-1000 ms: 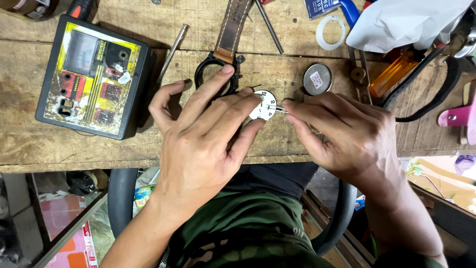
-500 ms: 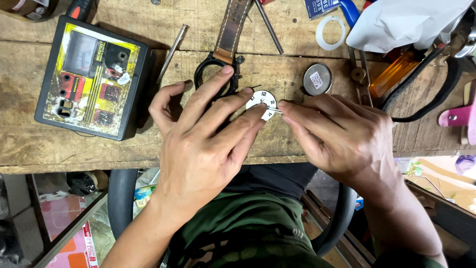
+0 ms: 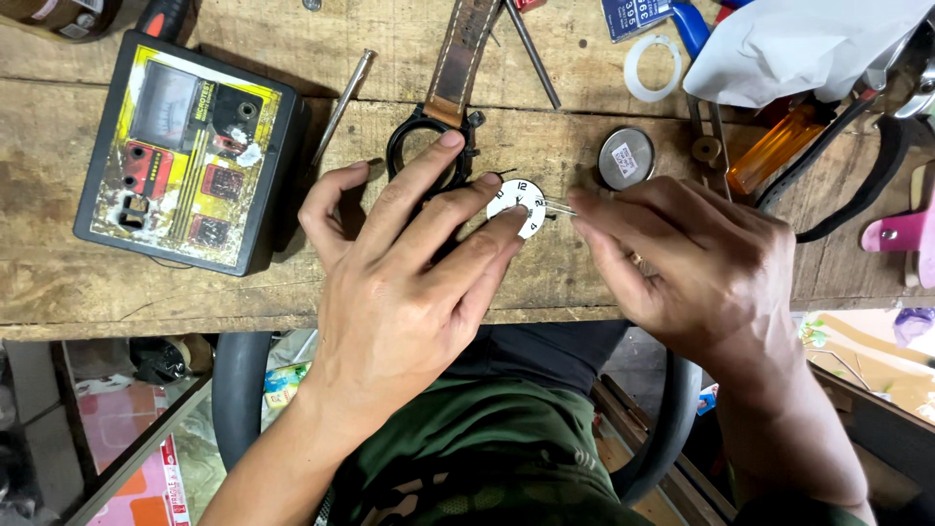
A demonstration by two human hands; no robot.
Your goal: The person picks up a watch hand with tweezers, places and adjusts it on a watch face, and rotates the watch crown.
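A small white round watch dial (image 3: 519, 202) with black numerals lies on the worn wooden bench (image 3: 195, 292). My left hand (image 3: 409, 263) rests flat over it, middle and ring fingertips pressing its left and lower edge, index fingertip on the empty black watch case (image 3: 421, 146) with a brown leather strap (image 3: 467, 54). My right hand (image 3: 682, 258) pinches thin metal tweezers (image 3: 557, 206) whose tips touch the dial's right side.
A black and yellow tester box (image 3: 185, 151) sits at the left. A metal rod (image 3: 343, 105), a round metal case back (image 3: 625, 158), a white ring (image 3: 653, 66), an orange-handled tool (image 3: 774, 148) and white cloth (image 3: 799, 44) lie along the back and right.
The dial has shifted slightly up and left under my left fingers. My right hand with the tweezers has stayed against its right side.
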